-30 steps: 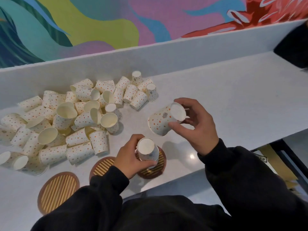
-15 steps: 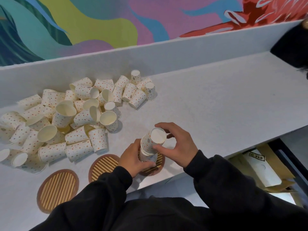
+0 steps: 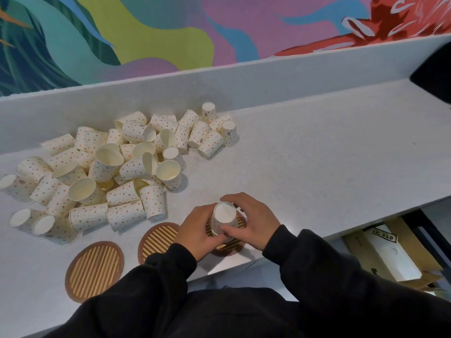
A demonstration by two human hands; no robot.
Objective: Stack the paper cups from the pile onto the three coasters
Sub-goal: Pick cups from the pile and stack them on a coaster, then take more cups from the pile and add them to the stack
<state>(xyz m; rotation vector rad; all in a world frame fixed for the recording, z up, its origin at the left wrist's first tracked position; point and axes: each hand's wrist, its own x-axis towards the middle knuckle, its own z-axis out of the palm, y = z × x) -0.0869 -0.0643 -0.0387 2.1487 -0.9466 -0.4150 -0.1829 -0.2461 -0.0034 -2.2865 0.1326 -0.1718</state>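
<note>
A pile of dotted white paper cups (image 3: 117,172) lies on the left of the white counter (image 3: 317,154). Three round striped coasters sit along the front edge: the left coaster (image 3: 94,270), the middle coaster (image 3: 156,237), and the right coaster (image 3: 238,225), mostly hidden under my hands. On the right coaster stands an upside-down cup stack (image 3: 224,219). My left hand (image 3: 199,231) grips its lower part from the left. My right hand (image 3: 253,220) wraps the top cup from the right and front.
A raised white ledge (image 3: 219,84) runs behind the pile, under a colourful mural. Below the counter's front edge at the right sit cardboard boxes (image 3: 390,254). A dark object (image 3: 434,74) is at the far right edge.
My right hand carried its cup down and left, and slid it over the cup my left hand holds on the right coaster. Both hands now close around the stack.
</note>
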